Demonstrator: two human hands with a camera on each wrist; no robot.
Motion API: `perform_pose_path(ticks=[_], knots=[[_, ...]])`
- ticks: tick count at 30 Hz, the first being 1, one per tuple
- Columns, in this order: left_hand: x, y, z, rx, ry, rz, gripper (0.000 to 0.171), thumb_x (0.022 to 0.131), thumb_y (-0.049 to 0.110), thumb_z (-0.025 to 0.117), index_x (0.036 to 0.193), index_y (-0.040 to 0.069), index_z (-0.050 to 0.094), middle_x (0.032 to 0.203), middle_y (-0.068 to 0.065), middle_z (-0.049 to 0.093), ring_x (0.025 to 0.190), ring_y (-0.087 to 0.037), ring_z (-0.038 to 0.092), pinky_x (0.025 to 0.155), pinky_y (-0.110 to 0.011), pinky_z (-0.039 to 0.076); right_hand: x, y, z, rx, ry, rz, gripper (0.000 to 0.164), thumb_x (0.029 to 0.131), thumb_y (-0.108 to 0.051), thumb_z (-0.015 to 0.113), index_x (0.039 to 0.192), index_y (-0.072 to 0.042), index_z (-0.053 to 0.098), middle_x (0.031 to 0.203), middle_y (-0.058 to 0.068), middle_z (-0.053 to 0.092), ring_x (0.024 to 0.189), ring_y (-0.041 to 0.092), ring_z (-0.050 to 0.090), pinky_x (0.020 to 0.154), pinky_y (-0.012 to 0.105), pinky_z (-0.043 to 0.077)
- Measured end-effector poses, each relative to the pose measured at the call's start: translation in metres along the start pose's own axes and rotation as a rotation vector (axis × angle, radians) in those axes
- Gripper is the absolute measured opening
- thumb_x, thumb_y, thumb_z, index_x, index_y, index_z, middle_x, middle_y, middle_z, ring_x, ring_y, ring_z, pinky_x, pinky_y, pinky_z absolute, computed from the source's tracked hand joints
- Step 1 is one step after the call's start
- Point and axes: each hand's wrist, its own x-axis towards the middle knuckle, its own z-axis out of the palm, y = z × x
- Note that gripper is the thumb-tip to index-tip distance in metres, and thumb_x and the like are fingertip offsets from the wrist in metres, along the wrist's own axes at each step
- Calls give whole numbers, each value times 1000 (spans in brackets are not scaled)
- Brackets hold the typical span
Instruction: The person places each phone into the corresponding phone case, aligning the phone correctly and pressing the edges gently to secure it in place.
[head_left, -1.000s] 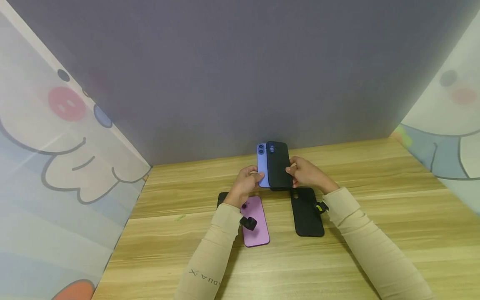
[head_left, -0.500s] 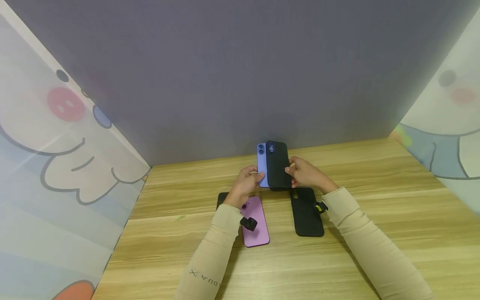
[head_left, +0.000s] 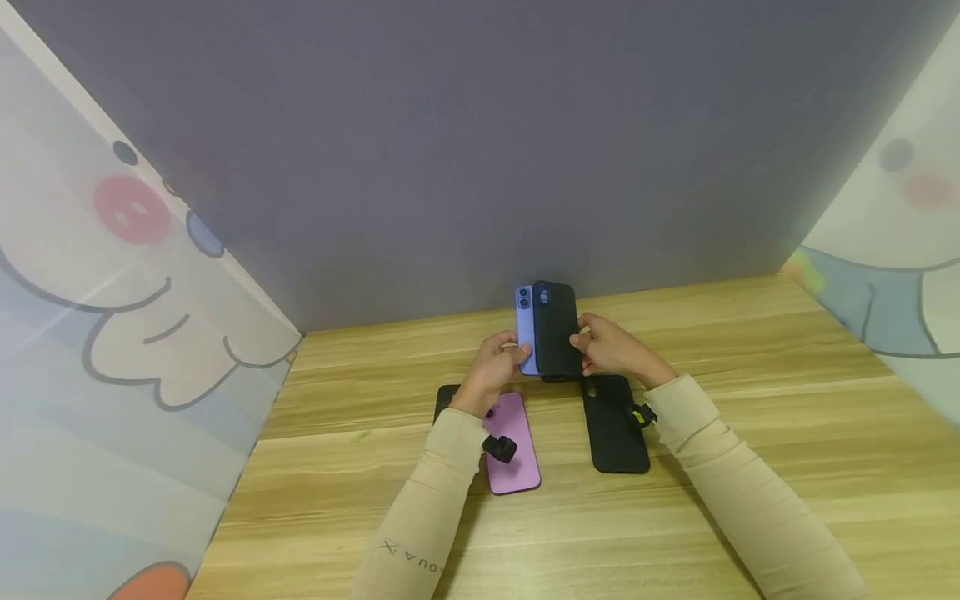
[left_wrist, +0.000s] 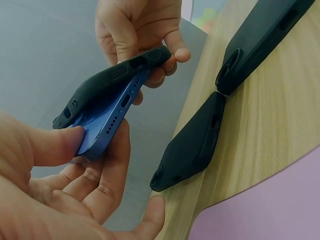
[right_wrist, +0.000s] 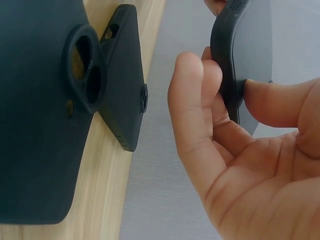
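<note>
Lower left of centre in the head view, we see a dark item [head_left: 444, 400], mostly hidden by the left sleeve [head_left: 420, 508], and a caseless purple phone [head_left: 519, 425] on the worktop [head_left: 300, 508]. At centre, the left hand [head_left: 493, 364] pinches a blue phone [head_left: 526, 329]; the right hand [head_left: 611, 346] grips a black case [head_left: 557, 333] overlapping it. We judge the two only partly joined, the phone's lower edge free; their inner contact is hidden. Lower right, a spare case [head_left: 617, 433] lies unfilled.

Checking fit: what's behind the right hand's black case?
Head view shows a blue phone, camera side exposed, and an edge of another case; the held case covers most of the rest.
</note>
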Motion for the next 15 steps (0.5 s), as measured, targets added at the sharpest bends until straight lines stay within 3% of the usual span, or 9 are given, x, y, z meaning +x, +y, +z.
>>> perform_pose_path(ticks=[15], knots=[[2, -3, 0, -2, -1, 6, 6, 104, 3, 52, 103, 3, 59, 88, 1, 68, 75, -8, 67, 81, -29, 57, 2, 1, 1, -9, 6, -24, 33, 109, -7, 44, 133, 13, 36, 78, 9, 56, 62, 17, 60, 65, 35, 61]])
